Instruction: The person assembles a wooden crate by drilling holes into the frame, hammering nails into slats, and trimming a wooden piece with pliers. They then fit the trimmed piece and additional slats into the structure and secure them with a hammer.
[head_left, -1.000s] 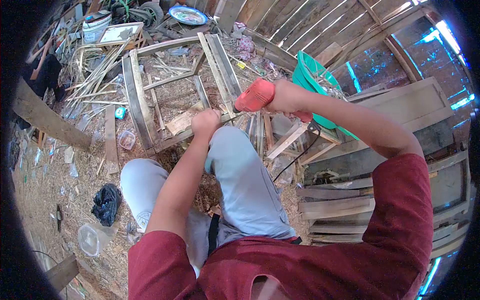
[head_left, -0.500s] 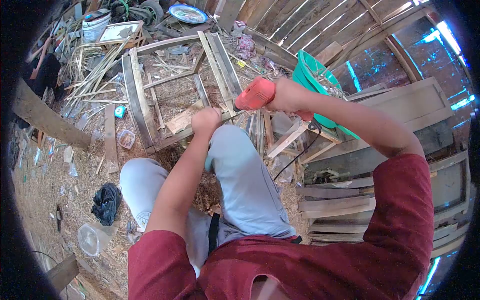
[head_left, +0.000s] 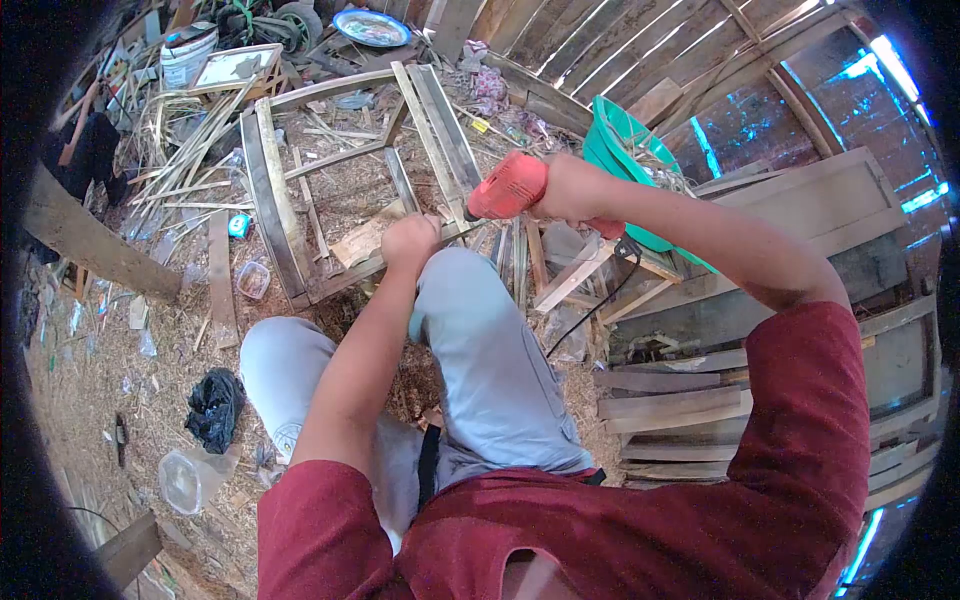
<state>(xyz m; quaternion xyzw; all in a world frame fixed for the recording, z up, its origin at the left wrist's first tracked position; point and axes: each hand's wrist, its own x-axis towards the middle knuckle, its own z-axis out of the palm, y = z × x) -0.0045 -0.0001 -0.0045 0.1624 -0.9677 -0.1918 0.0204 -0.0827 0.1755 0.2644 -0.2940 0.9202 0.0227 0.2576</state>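
A wooden frame (head_left: 349,276) with slatted sides stands on the floor in front of my knees. My left hand (head_left: 411,241) is closed around its near rail, just beside my raised knee. In my right hand (head_left: 572,190) is a red corded power drill (head_left: 511,186), gripped by its handle and pointing left. The drill's nose meets the near right corner of the frame, where the rail joins the upright slats. Its tip is too small to make out. A black cord (head_left: 597,308) runs down from the handle.
A green basin (head_left: 612,150) holding scraps stands behind the drill. Wooden panels (head_left: 800,220) and stacked boards (head_left: 675,410) lie at the right. A black plastic bag (head_left: 213,408) and a clear plastic tub (head_left: 181,481) sit at left on the shavings-covered floor. A wooden post (head_left: 100,235) rises at far left.
The view has shifted very slightly. Both hands, the drill and the frame keep practically the same positions.
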